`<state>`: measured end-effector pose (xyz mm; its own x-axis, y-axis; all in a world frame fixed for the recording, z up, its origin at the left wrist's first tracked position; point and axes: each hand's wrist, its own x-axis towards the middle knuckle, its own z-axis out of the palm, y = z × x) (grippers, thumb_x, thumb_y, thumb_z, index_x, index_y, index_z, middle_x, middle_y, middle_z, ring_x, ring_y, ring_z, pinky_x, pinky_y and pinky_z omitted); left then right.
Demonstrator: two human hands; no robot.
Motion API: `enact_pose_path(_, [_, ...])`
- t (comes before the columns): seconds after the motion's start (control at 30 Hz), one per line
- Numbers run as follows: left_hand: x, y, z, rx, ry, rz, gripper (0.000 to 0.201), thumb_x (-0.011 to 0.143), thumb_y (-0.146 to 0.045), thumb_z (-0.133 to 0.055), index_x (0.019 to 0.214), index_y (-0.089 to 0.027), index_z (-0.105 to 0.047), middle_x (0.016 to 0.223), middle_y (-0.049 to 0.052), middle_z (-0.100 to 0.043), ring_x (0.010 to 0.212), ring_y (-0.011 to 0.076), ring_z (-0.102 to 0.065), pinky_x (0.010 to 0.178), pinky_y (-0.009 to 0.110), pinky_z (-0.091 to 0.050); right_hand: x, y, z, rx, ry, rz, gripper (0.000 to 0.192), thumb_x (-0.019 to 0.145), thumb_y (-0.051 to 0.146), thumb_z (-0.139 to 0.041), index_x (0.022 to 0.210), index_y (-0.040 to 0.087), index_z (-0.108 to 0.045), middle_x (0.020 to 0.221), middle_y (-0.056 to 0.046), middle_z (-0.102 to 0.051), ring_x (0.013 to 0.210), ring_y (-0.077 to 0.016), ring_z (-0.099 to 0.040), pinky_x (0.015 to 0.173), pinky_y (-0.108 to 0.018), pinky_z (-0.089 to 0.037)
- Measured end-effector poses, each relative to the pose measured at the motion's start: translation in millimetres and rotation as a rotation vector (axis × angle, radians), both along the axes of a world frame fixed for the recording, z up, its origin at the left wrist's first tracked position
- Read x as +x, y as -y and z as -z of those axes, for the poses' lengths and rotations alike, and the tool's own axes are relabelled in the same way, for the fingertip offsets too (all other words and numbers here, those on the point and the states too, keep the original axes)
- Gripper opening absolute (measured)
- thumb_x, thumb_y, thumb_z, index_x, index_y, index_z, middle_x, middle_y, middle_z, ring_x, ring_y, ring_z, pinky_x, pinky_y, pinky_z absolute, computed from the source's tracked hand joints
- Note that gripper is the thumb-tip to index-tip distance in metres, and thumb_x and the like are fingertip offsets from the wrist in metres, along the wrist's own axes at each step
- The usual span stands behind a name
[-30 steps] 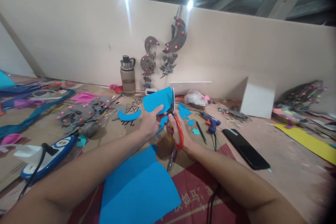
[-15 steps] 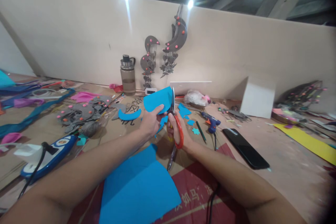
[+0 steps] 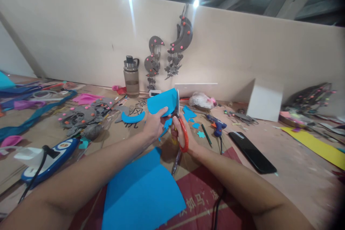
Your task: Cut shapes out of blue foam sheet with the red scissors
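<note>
My left hand (image 3: pixel 154 125) pinches a small blue foam piece (image 3: pixel 161 102) and holds it up above the table. My right hand (image 3: pixel 180 133) grips red-handled scissors (image 3: pixel 183 133), whose blades point upward along the right edge of that piece. A large blue foam sheet (image 3: pixel 142 192) lies flat on the table below my forearms. A blue crescent cut-out (image 3: pixel 132 118) and small blue scraps (image 3: pixel 195 125) lie beyond my hands.
A black phone (image 3: pixel 252 152) and a blue glue gun (image 3: pixel 217 125) lie to the right. A water bottle (image 3: pixel 131 77) stands by the wall under grey moon hangings (image 3: pixel 168 52). Left are grey foam pieces (image 3: pixel 81 116) and a blue-white tool (image 3: pixel 51 158). A yellow sheet (image 3: pixel 318 145) lies far right.
</note>
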<state>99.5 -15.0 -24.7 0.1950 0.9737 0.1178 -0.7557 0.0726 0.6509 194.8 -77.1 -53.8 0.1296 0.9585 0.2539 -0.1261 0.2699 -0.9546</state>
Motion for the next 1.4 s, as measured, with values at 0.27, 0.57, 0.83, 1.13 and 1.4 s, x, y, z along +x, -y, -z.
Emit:
enact_pose_path(0.27, [0.3,2.1,-2.3,-0.026,-0.032,-0.006,0.042,0.047,-0.020,-0.093,0.069,-0.017,-0.058,0.064,-0.004,-0.066,0.054,0.0096,-0.059,0.058,0.025,-0.052,-1.3,1.7,-2.4,-0.025,-0.049,0.005,0.041,0.090,0.062,-0.064,0.092,0.027,-0.043,0.063,0.010,-0.037,0.045,-0.0071,-0.028,0.039,-0.019,-0.024])
enact_pose_path(0.57, [-1.2,-0.4,-2.8,-0.004,-0.034,0.009,0.038,0.051,-0.019,-0.091,0.069,-0.017,-0.057,0.063,-0.004,-0.064,0.055,0.0096,-0.058,0.058,0.025,-0.050,-2.0,4.6,-8.5,-0.097,-0.068,0.007,0.048,0.084,0.066,-0.068,0.090,0.027,-0.041,0.060,0.011,-0.041,0.042,-0.0059,-0.028,0.036,-0.018,-0.023])
enact_pose_path(0.83, [-5.9,-3.4,-7.5,-0.042,-0.018,0.013,0.034,0.054,-0.015,-0.087,0.066,-0.017,-0.055,0.060,-0.004,-0.060,0.053,0.0089,-0.055,0.053,0.024,-0.045,-0.4,5.0,-9.8,-0.115,-0.016,0.025,0.049,0.084,0.068,-0.066,0.093,0.026,-0.043,0.063,0.011,-0.043,0.043,-0.0056,-0.032,0.037,-0.016,-0.028])
enact_pose_path(1.13, [-8.0,-5.0,-8.5,-0.013,-0.020,0.024,0.036,0.051,-0.018,-0.088,0.064,-0.017,-0.054,0.060,-0.004,-0.058,0.052,0.0089,-0.053,0.053,0.025,-0.045,0.6,5.0,-9.6,-0.119,0.011,0.006,0.045,0.087,0.067,-0.062,0.095,0.028,-0.041,0.061,0.012,-0.039,0.041,-0.0062,-0.030,0.035,-0.016,-0.026])
enact_pose_path(1.4, [-10.3,-5.5,-10.9,-0.036,-0.049,0.048,0.028,0.057,-0.020,-0.083,0.066,-0.017,-0.056,0.059,-0.002,-0.061,0.049,0.0107,-0.057,0.054,0.026,-0.047,0.0,5.5,-9.9,-0.131,0.004,0.011,0.046,0.087,0.067,-0.063,0.094,0.027,-0.042,0.061,0.011,-0.040,0.040,-0.0057,-0.032,0.033,-0.015,-0.028])
